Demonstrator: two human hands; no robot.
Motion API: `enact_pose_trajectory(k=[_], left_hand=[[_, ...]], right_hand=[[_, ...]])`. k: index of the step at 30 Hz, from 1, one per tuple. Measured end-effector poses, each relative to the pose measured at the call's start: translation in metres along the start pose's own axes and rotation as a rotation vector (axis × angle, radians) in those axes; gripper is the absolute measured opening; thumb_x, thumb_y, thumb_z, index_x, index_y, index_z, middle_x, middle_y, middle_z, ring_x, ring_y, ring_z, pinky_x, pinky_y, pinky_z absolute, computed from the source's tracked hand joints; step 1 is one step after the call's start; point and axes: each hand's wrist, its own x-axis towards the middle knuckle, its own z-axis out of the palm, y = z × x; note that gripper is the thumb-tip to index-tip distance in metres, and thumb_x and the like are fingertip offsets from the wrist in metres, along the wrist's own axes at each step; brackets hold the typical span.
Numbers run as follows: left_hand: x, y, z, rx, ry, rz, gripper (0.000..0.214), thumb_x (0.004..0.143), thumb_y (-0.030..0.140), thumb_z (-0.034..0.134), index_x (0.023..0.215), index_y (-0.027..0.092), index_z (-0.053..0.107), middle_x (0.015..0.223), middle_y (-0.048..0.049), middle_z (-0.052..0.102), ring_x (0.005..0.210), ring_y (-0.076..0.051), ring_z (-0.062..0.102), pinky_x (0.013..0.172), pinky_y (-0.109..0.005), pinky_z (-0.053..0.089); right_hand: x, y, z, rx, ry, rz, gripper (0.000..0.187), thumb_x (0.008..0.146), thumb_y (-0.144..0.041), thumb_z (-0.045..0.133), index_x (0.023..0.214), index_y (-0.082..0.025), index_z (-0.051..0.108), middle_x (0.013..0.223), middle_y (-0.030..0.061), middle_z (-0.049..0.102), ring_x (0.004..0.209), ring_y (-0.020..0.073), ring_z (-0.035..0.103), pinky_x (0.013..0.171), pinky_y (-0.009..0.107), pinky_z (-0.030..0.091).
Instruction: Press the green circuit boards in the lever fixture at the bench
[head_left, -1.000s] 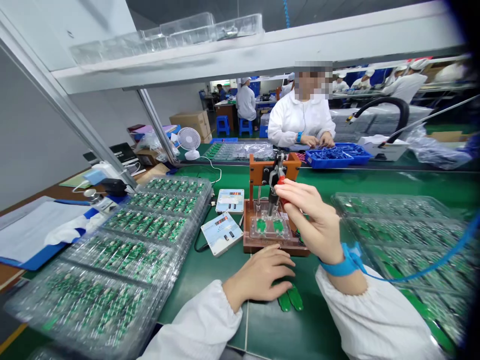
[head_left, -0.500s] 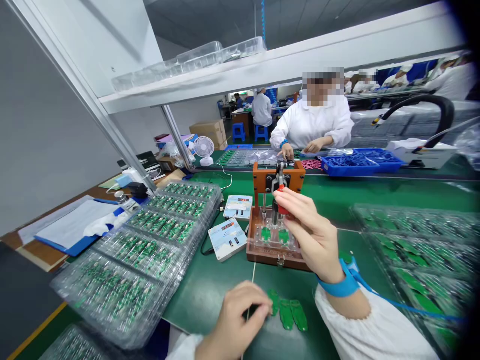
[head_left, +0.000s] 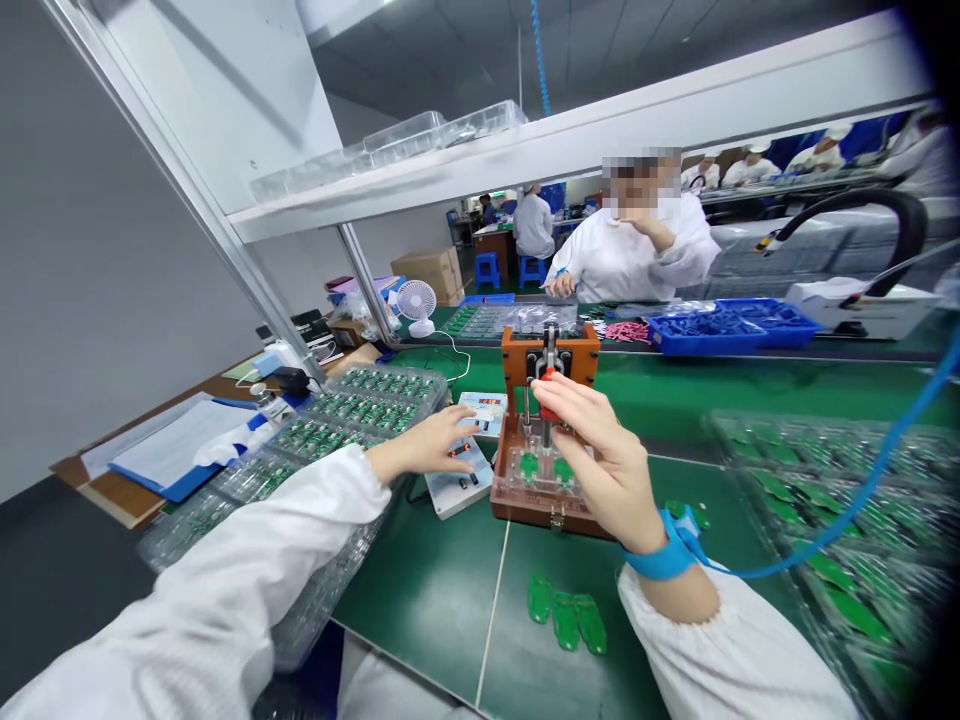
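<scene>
My right hand (head_left: 606, 460) is closed around the red handle (head_left: 550, 395) of a toggle-clamp test fixture (head_left: 551, 512), which has an orange upper frame and a brown base. Green circuit boards (head_left: 529, 466) sit in its clear holder, partly covered by my hand. With fingers stretched out, my left hand (head_left: 424, 442) hovers over two small white boxes with red digit displays, the nearer box (head_left: 448, 492) and the farther box (head_left: 489, 402). Whether a fingertip touches either cannot be made out. Three green boards (head_left: 565, 622) lie on the green mat in front of the fixture.
Stacked clear trays of boards (head_left: 352, 410) stand at left, partly under my left sleeve. More board trays (head_left: 817, 500) lie at right, crossed by a blue wrist-strap cord (head_left: 862, 505). Across the bench are a co-worker (head_left: 630, 250), blue bins (head_left: 705, 335) and a small fan (head_left: 417, 305).
My left hand has left the loose green boards and moved forward and left, over the display boxes. My right hand stays on the red handle. The co-worker has raised one hand.
</scene>
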Motion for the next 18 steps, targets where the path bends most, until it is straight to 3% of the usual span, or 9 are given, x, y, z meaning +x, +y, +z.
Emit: enact_pose_trajectory(k=[3,6,18], left_hand=[[0.021,-0.033,0.029,0.085,-0.103,-0.018,0.104,0.082,0.072,0.071,0.159,0.011,0.036,0.169,-0.0248,0.016,0.157,-0.044,0.012,0.127,-0.058,0.015],[0.025,-0.044,0.043,0.108,-0.241,-0.047,0.116,0.081,0.082,0.063,0.164,0.010,0.024,0.170,-0.0237,0.006,0.158,-0.043,0.002,0.127,-0.057,0.010],[0.034,-0.046,0.047,0.090,-0.269,-0.030,0.120,0.073,0.084,0.068,0.162,0.012,0.031,0.171,-0.0193,0.011,0.158,-0.045,0.004,0.127,-0.057,0.010]], right_hand=[[0.001,0.000,0.000,-0.010,-0.007,-0.008,0.056,0.100,-0.006,0.053,0.142,-0.042,0.059,0.144,-0.0070,0.063,0.141,0.0197,0.052,0.119,0.042,0.045],[0.001,0.001,0.000,-0.009,-0.006,-0.011,0.057,0.099,-0.006,0.053,0.142,-0.042,0.059,0.143,-0.0065,0.063,0.141,0.0200,0.052,0.119,0.043,0.045],[-0.001,0.003,0.003,-0.011,0.011,-0.031,0.059,0.099,-0.003,0.052,0.143,-0.042,0.058,0.143,-0.0067,0.064,0.141,0.0188,0.051,0.118,0.041,0.046]])
